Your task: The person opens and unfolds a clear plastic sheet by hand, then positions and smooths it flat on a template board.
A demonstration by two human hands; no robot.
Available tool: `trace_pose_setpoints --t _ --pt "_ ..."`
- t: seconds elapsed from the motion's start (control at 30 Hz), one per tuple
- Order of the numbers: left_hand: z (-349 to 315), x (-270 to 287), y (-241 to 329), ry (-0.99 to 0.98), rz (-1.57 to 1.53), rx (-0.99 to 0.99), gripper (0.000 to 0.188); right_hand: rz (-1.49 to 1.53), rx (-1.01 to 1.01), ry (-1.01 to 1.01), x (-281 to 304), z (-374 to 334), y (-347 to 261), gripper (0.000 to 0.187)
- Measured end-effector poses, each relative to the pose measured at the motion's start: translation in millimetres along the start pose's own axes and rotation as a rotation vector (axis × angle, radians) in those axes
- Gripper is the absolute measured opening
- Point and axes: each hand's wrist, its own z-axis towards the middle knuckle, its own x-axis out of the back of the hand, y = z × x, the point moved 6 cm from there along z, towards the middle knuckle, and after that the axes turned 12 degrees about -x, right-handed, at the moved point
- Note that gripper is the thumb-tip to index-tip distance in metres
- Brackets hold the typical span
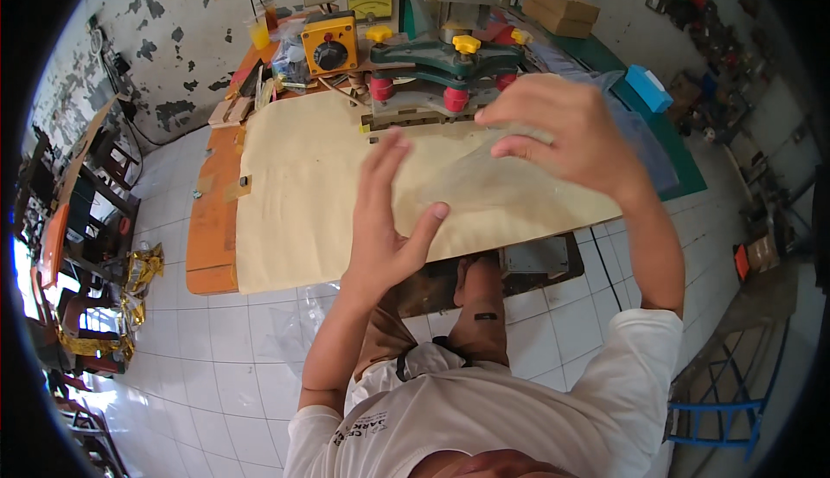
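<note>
The person wears a white shirt, and both bare arms reach up over the table. The left hand is wide, with its thumb far from its fingers, and it is not gripping anything. Its fingers look a bit blurry. The right hand is bent like a hook, with a gap between its thumb and fingertips. A clear plastic sheet is between the two hands, over the paper, and one end goes into the bend of the right hand. I cannot tell if that hand is pinching it. The sheet comes close to the left thumb, but I cannot tell if they touch.

Under the hands, big tan paper covers most of the orange table. White tiles are on the floor.

Past the paper is a dark machine with red feet and yellow knobs. To its left is a yellow box with a black dial. To its right is a blue box. Farther back are brown boxes. The pale wall has dark, peeling spots.
</note>
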Motion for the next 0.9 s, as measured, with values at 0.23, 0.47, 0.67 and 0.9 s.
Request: trace_pose_setpoints --t 0.23,0.47,0.67,0.9 --pt "9 -22 12 -0.165 0.001 -0.19 0.032 -0.262 -0.213 0.175 0 -48 12 0.047" --pt "26 -29 16 -0.295 -0.274 -0.128 0.022 -0.466 -0.18 0.342 23 -110 54 0.041" --pt "62 -71 32 -0.611 -0.292 0.059 0.03 -0.545 -0.095 0.571 8 -131 46 0.03" --pt "82 -114 37 -0.812 -0.308 -0.027 0.029 -0.544 -0.051 0.619 5 -128 38 0.029"
